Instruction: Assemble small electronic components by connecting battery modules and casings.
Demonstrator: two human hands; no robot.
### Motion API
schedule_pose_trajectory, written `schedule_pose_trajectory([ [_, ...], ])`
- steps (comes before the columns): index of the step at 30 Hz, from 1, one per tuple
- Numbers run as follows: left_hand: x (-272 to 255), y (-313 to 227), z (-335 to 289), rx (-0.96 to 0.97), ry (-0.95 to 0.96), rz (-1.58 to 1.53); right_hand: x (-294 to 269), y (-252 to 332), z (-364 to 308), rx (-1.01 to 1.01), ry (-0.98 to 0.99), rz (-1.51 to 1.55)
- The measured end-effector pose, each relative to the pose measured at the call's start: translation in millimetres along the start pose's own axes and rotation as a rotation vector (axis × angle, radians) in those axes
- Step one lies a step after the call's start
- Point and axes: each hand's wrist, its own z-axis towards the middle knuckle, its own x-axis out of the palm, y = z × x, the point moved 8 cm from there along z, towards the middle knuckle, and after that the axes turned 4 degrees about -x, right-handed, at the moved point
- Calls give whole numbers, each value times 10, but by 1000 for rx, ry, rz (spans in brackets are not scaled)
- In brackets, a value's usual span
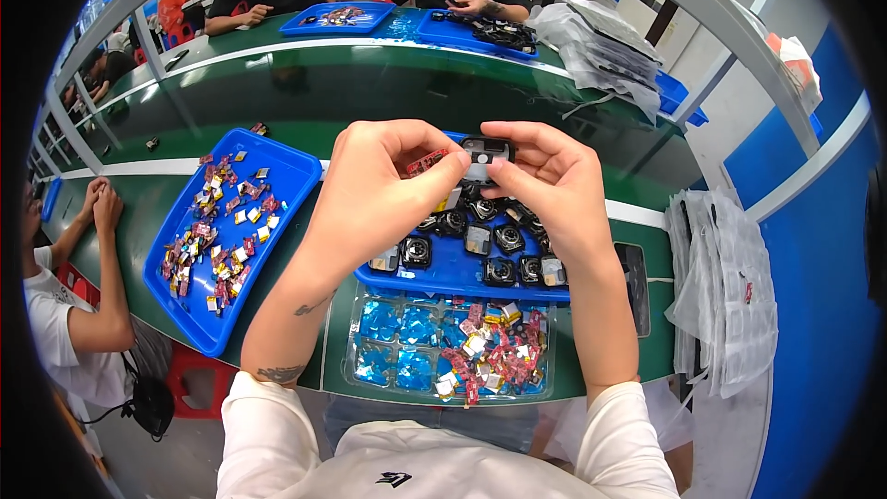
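Above a blue tray (443, 288), my two hands meet. My right hand (552, 187) pinches a small black square casing (487, 150) with a grey face between thumb and fingers. In the curled fingers of my left hand (374, 187) sits a small red circuit board (425, 164); the left thumb tip touches the casing's edge. A yellow piece shows just below the left fingers, and I cannot tell whether it hangs from the board. Several black round-lensed casings (508, 238) lie in the tray under my hands, partly hidden by them.
Nearest me stands a clear compartment tray (356, 374) with blue film pieces and a heap of red circuit boards (499, 351). At left, a blue tray (300, 162) holds more boards. A dark phone-like slab (634, 286) lies at right, beside stacked white bags (721, 286). Co-workers sit opposite and left.
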Motion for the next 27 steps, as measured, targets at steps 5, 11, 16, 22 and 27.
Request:
schedule_pose_trajectory([
  [5, 22, -46, -4, 42, -52, 86, 48, 51, -57, -23, 19, -78],
  [11, 6, -75, -13, 63, -80, 110, 81, 34, -77, -65, 13, -156],
  [16, 21, -90, -5, 90, -86, 133, 71, 67, -98, -103, -18, -202],
  [22, 19, -74, -37, 60, -104, 162, 97, 106, -125, -168, -65, -230],
  [27, 45, -111, -60, 119, -159, 206, 76, 106, -152, -181, -101, -253],
])
